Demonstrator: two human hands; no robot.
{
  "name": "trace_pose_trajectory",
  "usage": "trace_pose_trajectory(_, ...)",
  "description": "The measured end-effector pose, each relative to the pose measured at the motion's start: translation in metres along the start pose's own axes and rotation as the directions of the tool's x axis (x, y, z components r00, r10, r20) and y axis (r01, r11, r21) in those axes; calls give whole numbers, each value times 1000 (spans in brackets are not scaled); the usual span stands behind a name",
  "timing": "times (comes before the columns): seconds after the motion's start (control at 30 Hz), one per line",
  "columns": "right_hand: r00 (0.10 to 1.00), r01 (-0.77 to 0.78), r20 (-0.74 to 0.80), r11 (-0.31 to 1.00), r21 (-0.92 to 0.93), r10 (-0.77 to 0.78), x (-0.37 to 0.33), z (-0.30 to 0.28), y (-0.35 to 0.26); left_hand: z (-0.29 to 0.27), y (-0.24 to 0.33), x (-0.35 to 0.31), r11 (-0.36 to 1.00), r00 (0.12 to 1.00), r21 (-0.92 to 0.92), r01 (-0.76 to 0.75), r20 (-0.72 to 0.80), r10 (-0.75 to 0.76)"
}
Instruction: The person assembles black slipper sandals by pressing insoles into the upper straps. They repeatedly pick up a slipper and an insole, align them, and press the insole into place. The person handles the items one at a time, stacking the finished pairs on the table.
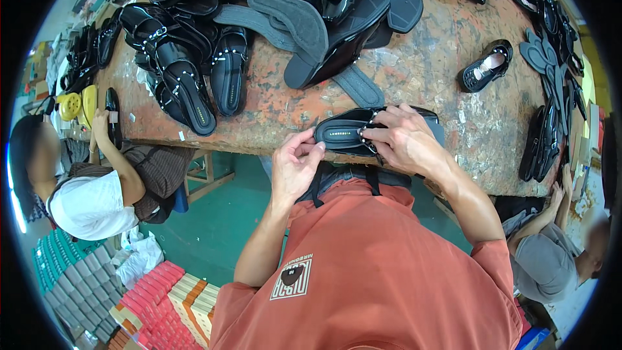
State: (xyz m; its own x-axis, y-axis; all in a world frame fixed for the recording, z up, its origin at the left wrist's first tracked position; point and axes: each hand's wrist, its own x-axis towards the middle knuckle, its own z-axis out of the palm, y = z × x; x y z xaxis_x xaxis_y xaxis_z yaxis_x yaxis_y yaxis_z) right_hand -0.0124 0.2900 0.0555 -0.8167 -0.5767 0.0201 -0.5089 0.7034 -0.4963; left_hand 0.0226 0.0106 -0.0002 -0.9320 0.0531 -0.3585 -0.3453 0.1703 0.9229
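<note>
A black shoe point(339, 135) with an insole and a studded strap lies at the table's near edge, its heel pointing left. My left hand point(295, 167) pinches at the heel end, thumb and forefinger close together on its rim. Over the front part curls my right hand point(407, 140), fingers gripping the strap area and hiding most of it. Another dark shoe or sole piece point(424, 116) shows partly behind my right hand. Just beyond, a grey insole point(359, 87) lies flat on the table.
The worn wooden table point(414, 71) carries a pile of black studded shoes point(175, 71) and grey insoles point(291, 16). One small black shoe point(486, 65) stands apart at right. Co-workers sit at left point(97, 201) and right point(551, 259). Red stacked pieces point(155, 301) stand lower left.
</note>
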Motion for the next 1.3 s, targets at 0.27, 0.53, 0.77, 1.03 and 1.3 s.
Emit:
trace_pose_trajectory(0.27,999,-2,36,1000,-12,2,2,1,-1,5,8,4,999,999,21,40,-18,-40)
trace_pose_trajectory(0.53,995,-20,90,969,-248,44,4,-18,-18,-4,28,37,901,997,428,-66,72,39)
trace_pose_trajectory(0.77,958,-168,125,860,-481,257,2,-26,-26,-6,63,47,377,431,262,-888,759,488)
trace_pose_trajectory(1.03,466,-555,179,128,822,866,-65,-21,-18,14,61,47,129,392,373,-919,902,184)
trace_pose_trajectory(1.3,837,-527,-290,827,-196,465,-28,25,-47,36,65,41,111,476,464,-879,870,126)
